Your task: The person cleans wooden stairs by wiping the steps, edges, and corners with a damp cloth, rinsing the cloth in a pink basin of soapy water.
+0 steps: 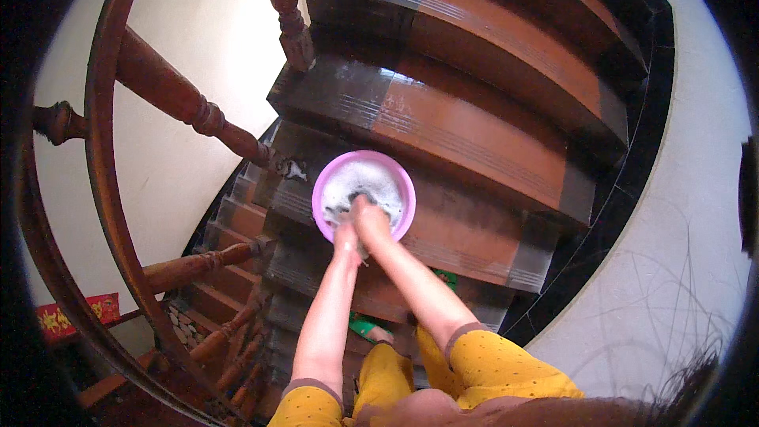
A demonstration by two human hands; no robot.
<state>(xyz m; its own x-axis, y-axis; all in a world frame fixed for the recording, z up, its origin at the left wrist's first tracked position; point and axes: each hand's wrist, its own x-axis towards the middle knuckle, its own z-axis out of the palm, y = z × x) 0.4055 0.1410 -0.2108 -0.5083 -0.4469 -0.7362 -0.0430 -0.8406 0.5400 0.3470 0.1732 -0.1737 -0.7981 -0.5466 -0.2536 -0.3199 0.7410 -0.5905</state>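
A pink plastic basin (409, 183) full of white suds (362, 175) stands on a stair tread in front of me. Both my hands are at the basin, close together near its front side. My right hand (367, 212) reaches into the foam, and something dark, perhaps wet cloth, shows at its fingers. Beside it, my left hand (344, 226) is low at the near rim, its fingers partly hidden by foam and the right hand. Whether either hand is closed on anything is not clear.
Brown and black tiled steps (474, 148) curve upward ahead and descend at lower left. Turned wooden balusters (178, 92) and a curved handrail (101, 101) line the left. Foam (293, 171) lies by a baluster foot. Green slippers (369, 327) are on my feet below.
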